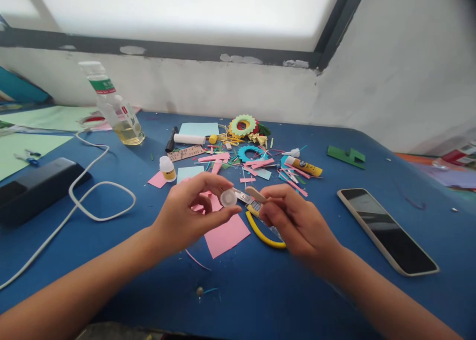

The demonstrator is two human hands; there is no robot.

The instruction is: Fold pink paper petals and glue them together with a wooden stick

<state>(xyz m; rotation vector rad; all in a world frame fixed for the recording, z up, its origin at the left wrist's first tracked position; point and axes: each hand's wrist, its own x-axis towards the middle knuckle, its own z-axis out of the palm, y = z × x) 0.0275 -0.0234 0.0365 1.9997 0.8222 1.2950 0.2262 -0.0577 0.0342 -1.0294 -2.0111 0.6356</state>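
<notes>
With the clock centred between them, two hands are showing: left hand (191,201) at 9 o'clock, right hand (293,216) at 3. One white cap (228,198) and one flat stick (256,194) are occupying the centre. One pair of scissors (265,238) is lying at 5; one phone (386,231) at 3. Two bottles are standing at 10: glass bottle (128,124), glue bottle (167,170). One black box (39,191) and one cable (97,220) are lying at 9; one yellow tube (312,168) and one green cut-out (344,155) at 2. At least two toothed rings are lying around 12: pale green ring (252,127), blue ring (243,154).

Paper scraps (214,157) show a craft desk (320,141)
</notes>
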